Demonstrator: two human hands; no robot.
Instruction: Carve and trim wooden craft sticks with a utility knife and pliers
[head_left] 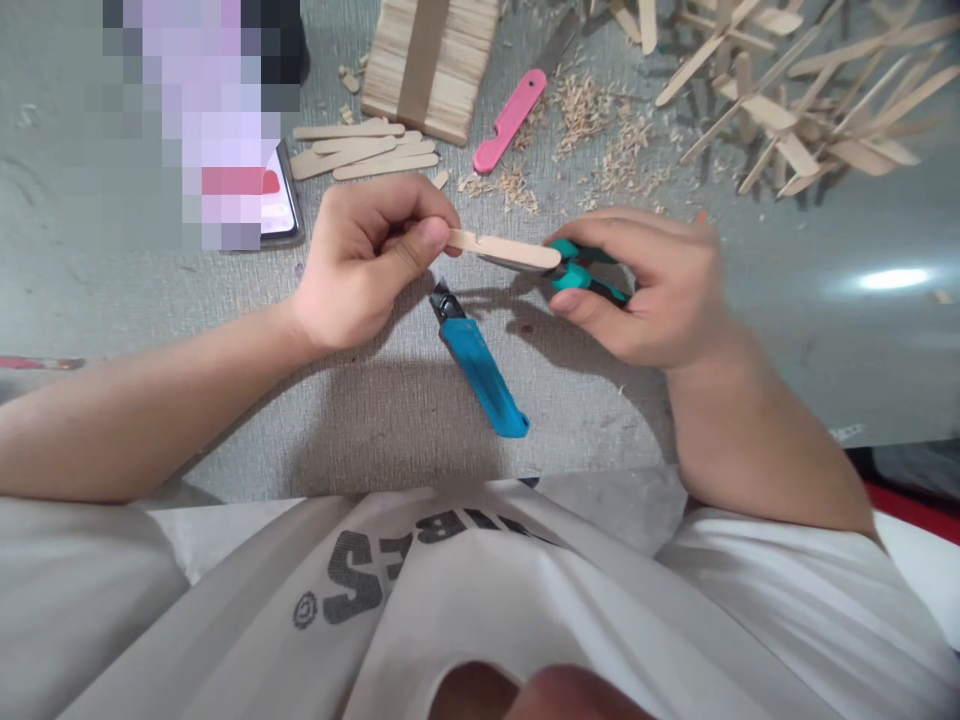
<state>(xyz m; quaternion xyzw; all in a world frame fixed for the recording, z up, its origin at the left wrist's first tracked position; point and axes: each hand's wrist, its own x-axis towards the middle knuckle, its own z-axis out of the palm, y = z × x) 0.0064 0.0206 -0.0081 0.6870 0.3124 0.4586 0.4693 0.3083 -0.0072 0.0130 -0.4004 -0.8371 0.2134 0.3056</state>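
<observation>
Between thumb and fingers, my left hand (375, 255) pinches one end of a wooden craft stick (517, 250). A small notch shows in the stick's upper edge, near that hand. My right hand (645, 280) grips teal-and-black handled pliers (574, 275), whose jaws point left beneath the stick; whether they touch it I cannot tell. Below the hands, a blue utility knife (484, 375) lies on the table with its head up toward my left hand.
A banded bundle of craft sticks (382, 75) and loose sticks (367, 150) lie behind my left hand. Nearby are a pink-handled knife (510, 120), wood shavings (585, 115) and a phone (281, 205). Assembled stick pieces (795, 110) crowd the back right of the grey table (390, 420).
</observation>
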